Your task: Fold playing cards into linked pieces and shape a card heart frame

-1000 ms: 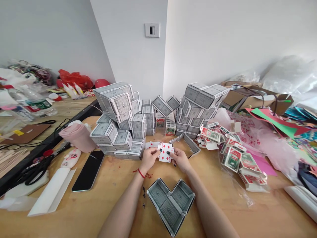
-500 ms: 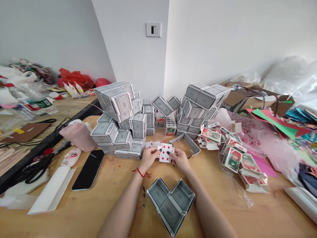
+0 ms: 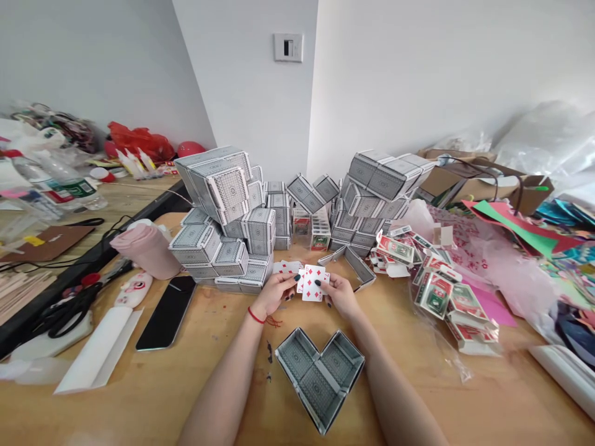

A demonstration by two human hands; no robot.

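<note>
Playing cards, thin and glossy with red diamond pips on white faces, are held face up in a small fan just above the table, pinched between both hands. The left hand is closed on the fan's left edge with the thumb on top, and a red string bracelet is worn at its wrist. The right hand is closed on the right edge, with dark-painted nails laid on the top card.

Nearer the person than the hands, a heart-shaped tray is set flat on the pale wooden table. Its low walls and floor are formed of cards with grey patterned backs, and it is divided into squarish compartments.

Beyond the hands, boxy blocks faced with the same grey pattern are heaped in a left pile and a right pile. Some loose cards with red pips lie just beyond the left hand.

To the right of the right hand, flattened red-and-green cartons are scattered over crinkled clear plastic. To the left of the left hand, a flat black phone is laid, with a folded white sheet and a soft pink roll near it.
</note>
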